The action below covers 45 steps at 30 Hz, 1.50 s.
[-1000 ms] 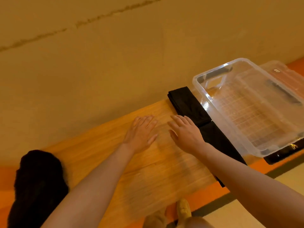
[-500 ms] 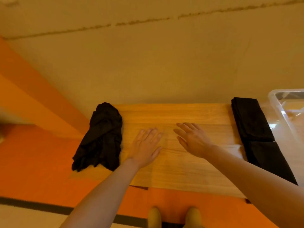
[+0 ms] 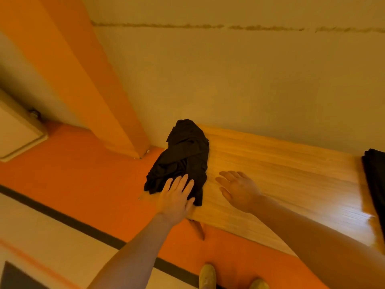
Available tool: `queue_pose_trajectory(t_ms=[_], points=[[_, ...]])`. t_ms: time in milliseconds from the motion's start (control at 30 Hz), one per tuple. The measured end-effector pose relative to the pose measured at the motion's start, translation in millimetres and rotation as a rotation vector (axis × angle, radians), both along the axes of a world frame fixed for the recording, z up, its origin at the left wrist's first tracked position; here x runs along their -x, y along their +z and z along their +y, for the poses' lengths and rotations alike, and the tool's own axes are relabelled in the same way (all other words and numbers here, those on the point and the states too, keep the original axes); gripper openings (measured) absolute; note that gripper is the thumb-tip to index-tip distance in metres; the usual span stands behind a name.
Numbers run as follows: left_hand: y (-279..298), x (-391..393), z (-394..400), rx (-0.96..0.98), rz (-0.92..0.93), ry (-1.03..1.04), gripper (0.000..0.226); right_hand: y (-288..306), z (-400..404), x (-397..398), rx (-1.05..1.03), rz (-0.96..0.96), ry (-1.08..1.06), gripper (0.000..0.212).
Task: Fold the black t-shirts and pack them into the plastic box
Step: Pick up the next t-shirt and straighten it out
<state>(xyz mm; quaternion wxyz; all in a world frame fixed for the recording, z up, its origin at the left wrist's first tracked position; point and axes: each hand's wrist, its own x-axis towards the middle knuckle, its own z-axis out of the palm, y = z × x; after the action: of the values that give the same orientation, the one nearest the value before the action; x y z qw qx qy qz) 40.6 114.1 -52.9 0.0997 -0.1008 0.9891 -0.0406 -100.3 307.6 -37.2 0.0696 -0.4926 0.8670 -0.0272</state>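
Left hand [image 3: 177, 198], fingers straight, over the crumpled black t-shirt [image 3: 183, 157], apparently touching it; right hand [image 3: 237, 189] open above the worktop [image 3: 281, 180], holding nothing.

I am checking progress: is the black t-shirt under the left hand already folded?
Not folded. The black t-shirt lies crumpled in an uneven heap; the left hand rests open on it.

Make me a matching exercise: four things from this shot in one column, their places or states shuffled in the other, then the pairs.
1. left hand
2. right hand
3. crumpled shirt
4. folded shirt

A. at the table's right edge of view
B. flat over bare wood
C. bunched at the table's left end
D. fingers on black cloth

Pairs: 1-D, 2-B, 3-C, 4-A
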Motion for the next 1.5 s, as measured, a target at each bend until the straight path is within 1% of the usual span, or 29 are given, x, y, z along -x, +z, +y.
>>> queue_pose_trajectory(t_ms=[100,233,333,467,533,600,667,700,767,833,933,1000,1100,1167,1200,1300,1333,1467,1500], points=[[-6.5,-12.6,-19.0,-0.047,-0.001,0.052,0.057,-4.1,-30.1,-14.7,0.006,-0.028,0.067,0.038],[-14.4,-23.8,-36.2,-0.092,-0.027,0.065,0.058,-11.3,-61.4,-30.0,-0.106,-0.044,0.093,0.047],[-22.6,-30.7,-44.2,-0.118,-0.056,0.059,0.056,-19.5,-77.8,-40.1,-0.157,-0.043,0.084,0.050],[-29.4,-33.7,-50.2,-0.131,-0.051,0.039,0.053,-25.7,-91.2,-38.0,-0.197,-0.008,0.061,0.054],[-28.9,-31.7,-55.3,-0.152,-0.012,0.037,0.050,-26.8,-97.8,-29.9,-0.196,0.020,0.025,0.053],[-28.5,-27.5,-62.8,-0.162,0.069,0.062,0.049,-27.4,-104.7,-24.8,-0.205,0.021,-0.006,0.051],[-27.2,-22.4,-70.0,-0.158,0.152,0.117,0.048,-30.5,-109.6,-25.8,-0.205,0.010,-0.027,0.042],[-25.4,-19.2,-73.7,-0.156,0.163,0.151,0.049,-32.2,-110.4,-27.8,-0.193,0.002,-0.040,0.037],[-22.7,-10.6,-80.7,-0.139,0.148,0.225,0.052,-35.6,-108.8,-30.8,-0.148,-0.007,-0.055,0.030],[-20.3,-0.4,-86.5,-0.122,0.138,0.286,0.055,-35.9,-104.5,-30.4,-0.096,-0.021,-0.057,0.030],[-21.7,11.4,-91.3,-0.129,0.128,0.314,0.055,-31.7,-100.2,-21.9,-0.033,-0.036,-0.056,0.032],[-23.6,16.1,-91.6,-0.147,0.129,0.327,0.045,-27.0,-99.4,-15.4,0.009,-0.052,-0.079,0.033],[-24.7,22.9,-90.6,-0.134,0.139,0.334,0.022,-20.3,-98.5,-11.4,0.099,-0.080,-0.113,0.031],[-26.5,24.0,-90.0,-0.148,0.189,0.351,0.023,-16.0,-96.8,-12.6,0.159,-0.106,-0.140,0.029],[-26.8,23.9,-89.5,-0.191,0.254,0.360,0.022,-14.2,-95.6,-13.5,0.195,-0.135,-0.167,0.028],[-18.9,21.4,-87.9,-0.362,0.533,0.342,0.008,-7.4,-93.2,-16.4,0.347,-0.277,-0.271,0.023],[-14.2,20.9,-87.2,-0.416,0.582,0.333,0.006,-4.9,-92.8,-16.8,0.384,-0.321,-0.303,0.022],[6.2,18.6,-83.3,-0.694,0.639,0.407,0.006,10.1,-90.7,-14.7,0.593,-0.551,-0.495,0.016],[10.6,17.7,-82.9,-0.743,0.657,0.428,0.006,15.3,-89.9,-12.5,0.652,-0.579,-0.539,0.014]])
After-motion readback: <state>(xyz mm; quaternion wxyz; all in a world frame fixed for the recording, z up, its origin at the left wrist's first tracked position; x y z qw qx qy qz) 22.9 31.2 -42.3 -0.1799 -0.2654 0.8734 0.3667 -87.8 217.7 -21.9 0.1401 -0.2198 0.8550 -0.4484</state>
